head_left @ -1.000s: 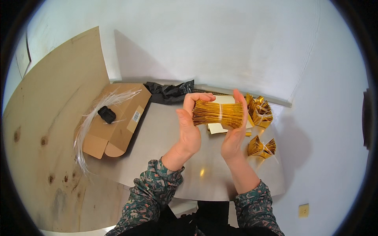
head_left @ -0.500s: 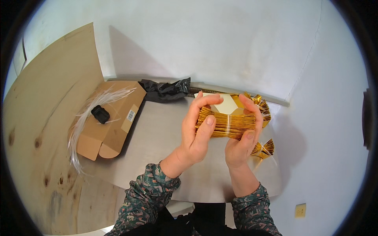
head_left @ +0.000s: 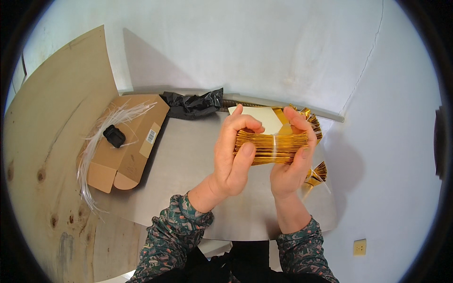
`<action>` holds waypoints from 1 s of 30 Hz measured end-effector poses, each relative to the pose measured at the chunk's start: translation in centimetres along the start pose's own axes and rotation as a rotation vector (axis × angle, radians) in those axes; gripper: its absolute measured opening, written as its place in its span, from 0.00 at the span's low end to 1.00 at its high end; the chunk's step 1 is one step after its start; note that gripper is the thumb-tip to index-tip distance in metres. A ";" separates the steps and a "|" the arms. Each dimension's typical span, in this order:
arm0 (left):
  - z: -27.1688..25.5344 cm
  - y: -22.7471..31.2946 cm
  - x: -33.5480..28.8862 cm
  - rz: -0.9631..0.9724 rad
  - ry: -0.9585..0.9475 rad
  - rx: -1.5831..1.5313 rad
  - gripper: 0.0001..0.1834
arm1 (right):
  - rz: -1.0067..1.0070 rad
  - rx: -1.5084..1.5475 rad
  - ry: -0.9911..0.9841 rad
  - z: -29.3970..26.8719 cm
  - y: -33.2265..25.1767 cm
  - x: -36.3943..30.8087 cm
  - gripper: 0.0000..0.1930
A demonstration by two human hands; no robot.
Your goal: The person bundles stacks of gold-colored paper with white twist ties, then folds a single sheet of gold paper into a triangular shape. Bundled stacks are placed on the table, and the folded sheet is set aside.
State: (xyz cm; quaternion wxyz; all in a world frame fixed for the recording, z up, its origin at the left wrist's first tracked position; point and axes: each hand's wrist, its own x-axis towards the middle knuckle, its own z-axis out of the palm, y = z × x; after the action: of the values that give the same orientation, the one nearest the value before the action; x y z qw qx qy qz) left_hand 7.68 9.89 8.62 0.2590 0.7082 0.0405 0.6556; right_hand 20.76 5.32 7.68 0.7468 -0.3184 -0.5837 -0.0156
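Both thumbs (head_left: 244,158) have come round onto a shiny gold, white-banded bundle of thin layers (head_left: 264,147), clasped at its ends by left hand (head_left: 228,158) and right hand (head_left: 289,178) above the smooth grey worktop (head_left: 184,155); apparently squaring it, which next calls for even pressure.

The left hand (head_left: 226,162) has moved its thumb from the end of the white-banded stack of thin, shiny gold pieces (head_left: 263,148) onto its front; the right hand's (head_left: 286,179) thumb now overlaps the opposite end. More flat, cream-coloured sheet (head_left: 264,119) shows above the stack.
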 end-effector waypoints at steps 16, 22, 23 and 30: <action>-0.9 1.7 1.3 -0.267 -0.155 -0.183 0.72 | 0.022 -0.080 -0.061 -0.5 -0.4 0.1 0.45; -1.0 1.5 1.9 -0.353 -0.052 -0.412 0.76 | -0.020 -0.150 -0.130 0.2 -1.3 -0.3 0.50; -1.1 1.6 1.9 -0.331 -0.086 -0.391 0.76 | 0.024 -0.103 -0.093 0.1 -1.3 -0.1 0.51; -1.2 2.8 1.5 -0.333 -0.150 -0.251 0.77 | 0.061 -0.048 -0.071 -0.2 -1.1 0.6 0.53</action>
State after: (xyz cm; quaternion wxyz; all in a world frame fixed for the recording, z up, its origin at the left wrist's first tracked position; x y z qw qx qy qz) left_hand 5.97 8.40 11.19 0.4522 0.7007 0.0553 0.5490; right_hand 20.64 4.54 8.68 0.7179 -0.3543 -0.5992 0.0045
